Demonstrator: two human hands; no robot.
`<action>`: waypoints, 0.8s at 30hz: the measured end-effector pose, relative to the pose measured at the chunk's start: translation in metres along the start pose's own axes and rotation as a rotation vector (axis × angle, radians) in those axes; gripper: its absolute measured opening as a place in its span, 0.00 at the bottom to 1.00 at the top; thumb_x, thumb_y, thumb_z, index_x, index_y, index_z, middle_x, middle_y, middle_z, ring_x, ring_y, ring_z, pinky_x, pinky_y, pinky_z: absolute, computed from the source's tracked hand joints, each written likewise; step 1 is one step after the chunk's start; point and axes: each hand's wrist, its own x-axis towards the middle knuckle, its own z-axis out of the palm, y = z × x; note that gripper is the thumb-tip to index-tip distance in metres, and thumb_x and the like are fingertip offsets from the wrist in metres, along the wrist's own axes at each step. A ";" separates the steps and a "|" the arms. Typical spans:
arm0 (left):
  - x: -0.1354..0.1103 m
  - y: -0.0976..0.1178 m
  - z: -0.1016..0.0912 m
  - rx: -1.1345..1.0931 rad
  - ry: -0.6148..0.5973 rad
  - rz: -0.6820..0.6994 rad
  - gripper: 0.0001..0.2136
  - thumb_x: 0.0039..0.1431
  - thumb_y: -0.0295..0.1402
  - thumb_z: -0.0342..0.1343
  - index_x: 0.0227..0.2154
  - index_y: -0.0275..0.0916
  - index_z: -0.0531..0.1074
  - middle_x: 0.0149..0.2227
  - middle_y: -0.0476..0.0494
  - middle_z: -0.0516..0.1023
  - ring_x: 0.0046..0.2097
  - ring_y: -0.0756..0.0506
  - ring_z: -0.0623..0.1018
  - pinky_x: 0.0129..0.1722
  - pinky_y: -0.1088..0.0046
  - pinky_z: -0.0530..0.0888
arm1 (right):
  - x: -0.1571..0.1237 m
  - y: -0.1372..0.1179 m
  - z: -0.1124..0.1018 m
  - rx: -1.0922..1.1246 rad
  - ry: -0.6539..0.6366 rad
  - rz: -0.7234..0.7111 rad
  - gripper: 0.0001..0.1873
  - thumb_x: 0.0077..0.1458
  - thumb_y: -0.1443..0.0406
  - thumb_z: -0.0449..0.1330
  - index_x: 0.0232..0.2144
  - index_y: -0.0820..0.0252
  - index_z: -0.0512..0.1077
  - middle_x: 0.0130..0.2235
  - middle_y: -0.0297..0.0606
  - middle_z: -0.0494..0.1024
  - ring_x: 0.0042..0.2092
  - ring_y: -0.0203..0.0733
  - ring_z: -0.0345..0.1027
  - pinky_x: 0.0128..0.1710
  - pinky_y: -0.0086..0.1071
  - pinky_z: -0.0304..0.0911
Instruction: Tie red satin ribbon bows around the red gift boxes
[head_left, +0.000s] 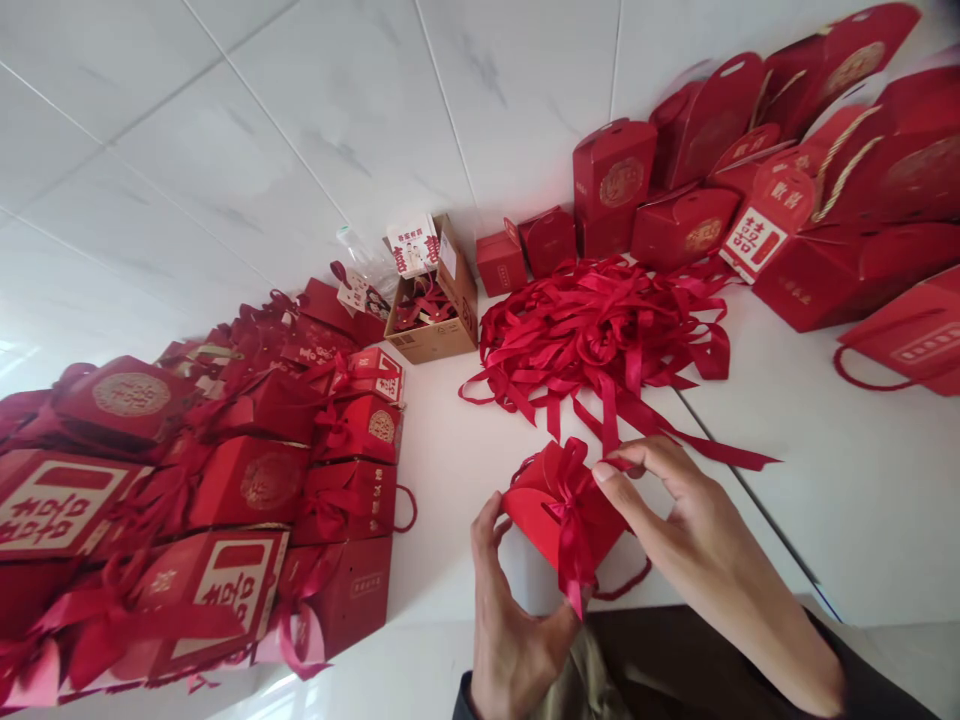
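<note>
A small red gift box (541, 507) sits low in the middle, with a red ribbon bow (574, 520) tied round it. My left hand (510, 620) cups the box from below, thumb and fingers closed on its lower left edge. My right hand (690, 540) pinches a loop of the bow at the box's top right corner. A loose heap of red ribbons (600, 330) lies on the white floor just beyond the box.
Several ribbon-tied red boxes (247, 480) are stacked at the left. A cardboard carton (435, 300) stands behind them. Unribboned red boxes and bags (750, 190) crowd the far right. White tiled floor (825, 480) shows between.
</note>
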 end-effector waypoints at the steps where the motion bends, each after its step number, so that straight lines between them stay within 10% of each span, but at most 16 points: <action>1: 0.000 0.001 0.001 -0.003 0.002 -0.006 0.41 0.55 0.35 0.68 0.68 0.43 0.55 0.68 0.30 0.62 0.64 0.30 0.72 0.62 0.46 0.72 | 0.001 0.000 -0.002 0.011 0.005 0.022 0.19 0.65 0.45 0.58 0.35 0.52 0.74 0.36 0.36 0.78 0.31 0.44 0.71 0.22 0.32 0.64; 12: 0.002 0.002 0.004 0.031 0.081 -0.022 0.41 0.55 0.37 0.69 0.67 0.45 0.53 0.67 0.31 0.62 0.64 0.30 0.70 0.61 0.46 0.71 | -0.008 0.017 -0.011 0.020 0.224 -0.008 0.13 0.68 0.50 0.59 0.43 0.51 0.69 0.41 0.37 0.76 0.44 0.48 0.74 0.37 0.37 0.69; 18: -0.002 0.008 0.018 0.030 0.184 -0.064 0.38 0.54 0.36 0.67 0.64 0.45 0.54 0.64 0.32 0.62 0.62 0.32 0.70 0.60 0.45 0.70 | -0.031 0.004 0.002 -0.262 -0.088 -0.499 0.10 0.64 0.59 0.64 0.41 0.52 0.66 0.36 0.35 0.72 0.39 0.49 0.67 0.42 0.45 0.61; 24: 0.005 0.019 0.017 0.039 0.176 -0.171 0.39 0.53 0.41 0.70 0.63 0.47 0.54 0.63 0.34 0.62 0.61 0.33 0.69 0.60 0.44 0.70 | -0.033 0.006 0.003 -0.267 -0.089 -0.493 0.04 0.70 0.68 0.56 0.40 0.53 0.65 0.34 0.34 0.72 0.37 0.46 0.67 0.43 0.43 0.58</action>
